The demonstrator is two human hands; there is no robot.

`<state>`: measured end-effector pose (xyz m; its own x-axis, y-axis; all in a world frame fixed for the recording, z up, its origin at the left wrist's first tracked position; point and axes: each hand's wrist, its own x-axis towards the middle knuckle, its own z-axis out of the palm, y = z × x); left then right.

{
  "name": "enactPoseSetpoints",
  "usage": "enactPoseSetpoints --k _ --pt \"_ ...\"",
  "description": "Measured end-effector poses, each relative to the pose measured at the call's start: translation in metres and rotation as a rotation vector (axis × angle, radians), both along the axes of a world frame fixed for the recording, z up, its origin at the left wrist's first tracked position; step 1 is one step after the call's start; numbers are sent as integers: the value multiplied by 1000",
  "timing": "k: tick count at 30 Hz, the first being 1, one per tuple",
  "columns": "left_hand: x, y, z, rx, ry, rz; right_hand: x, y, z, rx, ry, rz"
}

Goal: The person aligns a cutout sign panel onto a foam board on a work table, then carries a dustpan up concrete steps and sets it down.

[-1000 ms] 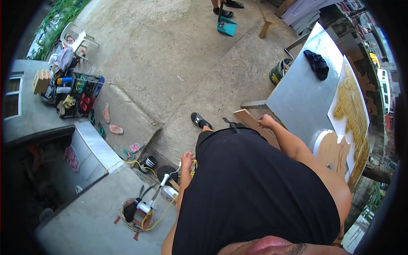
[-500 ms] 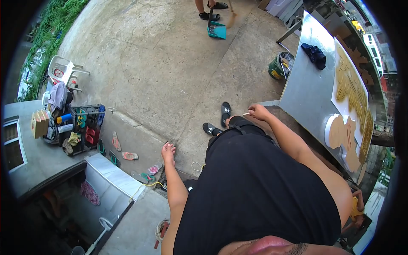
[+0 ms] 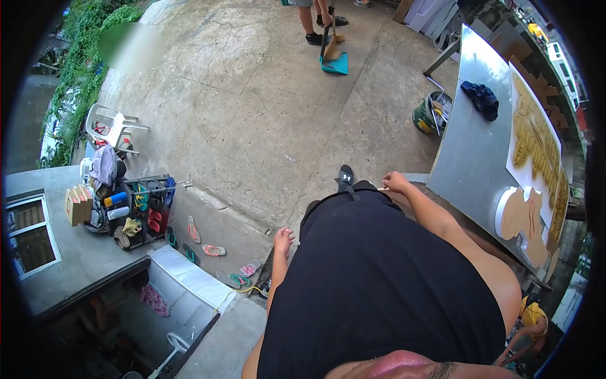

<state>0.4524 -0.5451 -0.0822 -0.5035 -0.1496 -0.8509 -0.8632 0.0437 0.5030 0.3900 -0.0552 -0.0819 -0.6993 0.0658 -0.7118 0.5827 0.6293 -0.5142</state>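
My right hand (image 3: pixel 396 182) is closed, pinching a thin white cigarette (image 3: pixel 382 189) between the fingers. It is beside my hip, near the corner of the grey metal table (image 3: pixel 467 151). My left hand (image 3: pixel 284 240) hangs at my other side with loosely curled fingers apart and nothing visible in it. Below it on the concrete lie several slippers (image 3: pixel 213 251). One of my black sandals (image 3: pixel 345 179) shows ahead of my shorts.
Ahead, another person's hand (image 3: pixel 327 21) holds a handle by a teal dustpan (image 3: pixel 335 64) and broom (image 3: pixel 332 49). A bucket (image 3: pixel 424 118) stands by the table, which bears a dark cloth (image 3: pixel 480 100) and cut-out boards (image 3: pixel 512 215). A white chair (image 3: pixel 112 128) and shoe rack (image 3: pixel 150 208) stand left.
The view has shifted, so the surroundings sit lower and further right. My left hand has come closer to my body. The other person's broom has moved to the dustpan.
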Motion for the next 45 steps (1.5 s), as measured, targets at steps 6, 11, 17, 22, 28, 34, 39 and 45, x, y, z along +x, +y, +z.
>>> enactPoseSetpoints --k 6,11,17,22,28,34,39,45 --pt "-62 -4 23 -7 99 5 -76 -8 63 -39 84 -63" --pt "-106 -7 21 -3 87 -128 -78 6 56 -64 97 -278" --pt "-164 -58 -1 29 15 -378 -20 -27 30 -23 -3 -555" --pt "-237 -107 -2 -7 63 -347 22 -113 26 -25 -110 -631" --pt "-309 -123 7 2 111 -505 37 -177 21 142 -23 -567" --pt "-330 -100 9 53 130 -597 36 -182 17 5 -59 -761" --pt "-318 -85 2 103 94 -675 29 -183 33 55 -40 -782" --pt "-307 -79 3 84 100 -831 15 -166 45 126 33 -711"
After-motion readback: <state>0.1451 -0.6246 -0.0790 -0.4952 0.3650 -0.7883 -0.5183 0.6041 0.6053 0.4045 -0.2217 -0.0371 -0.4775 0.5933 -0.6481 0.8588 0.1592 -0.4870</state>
